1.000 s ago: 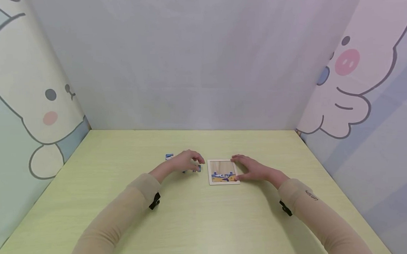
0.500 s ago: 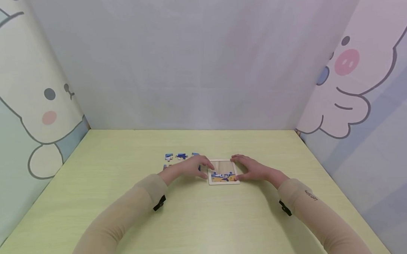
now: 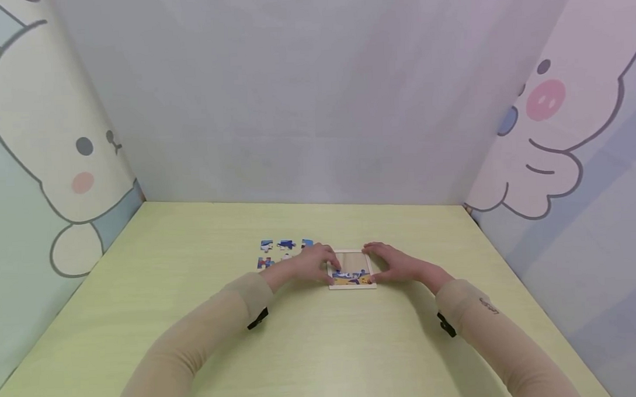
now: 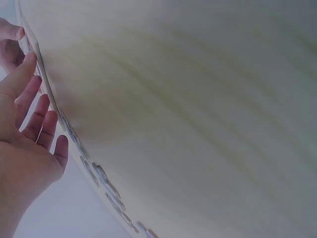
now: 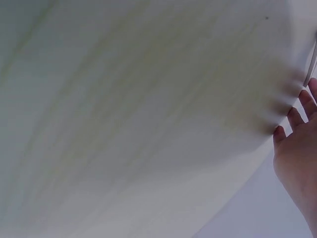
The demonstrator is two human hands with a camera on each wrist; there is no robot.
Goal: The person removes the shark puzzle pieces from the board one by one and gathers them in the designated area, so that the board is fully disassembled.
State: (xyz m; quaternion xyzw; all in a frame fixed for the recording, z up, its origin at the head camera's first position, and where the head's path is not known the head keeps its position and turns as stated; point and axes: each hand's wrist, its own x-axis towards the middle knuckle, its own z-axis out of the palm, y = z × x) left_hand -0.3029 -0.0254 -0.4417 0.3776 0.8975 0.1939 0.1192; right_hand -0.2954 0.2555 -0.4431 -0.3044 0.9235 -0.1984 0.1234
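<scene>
The puzzle board (image 3: 354,260) is lying flat just below the middle of the head view, between the two hands. The left hand (image 3: 314,264) is reaching over its left edge, thumb low and fingertips just inside the rim; whether they are pinching a piece, I cannot tell. The right hand (image 3: 396,263) is resting against the right edge with relaxed, spread fingers, thumb touching low on that side. Fitted pieces (image 3: 352,278) in blue, white and orange are filling the lower part of the board, while bare wood is showing above. Loose pieces (image 3: 286,245) are lying just left of it, some partly hidden by the left hand. Beige sleeves (image 3: 491,332) are running down to the bottom corners, each with a black strap (image 3: 446,325) showing beneath. The pale yellow-green table (image 3: 323,350), faintly grained, is spreading across the lower half. A grey-white backdrop (image 3: 315,105) is rising behind it, faintly creased. A white cartoon animal (image 3: 53,132) is covering the left wall, and a cartoon pig (image 3: 572,84) is filling the upper right.
</scene>
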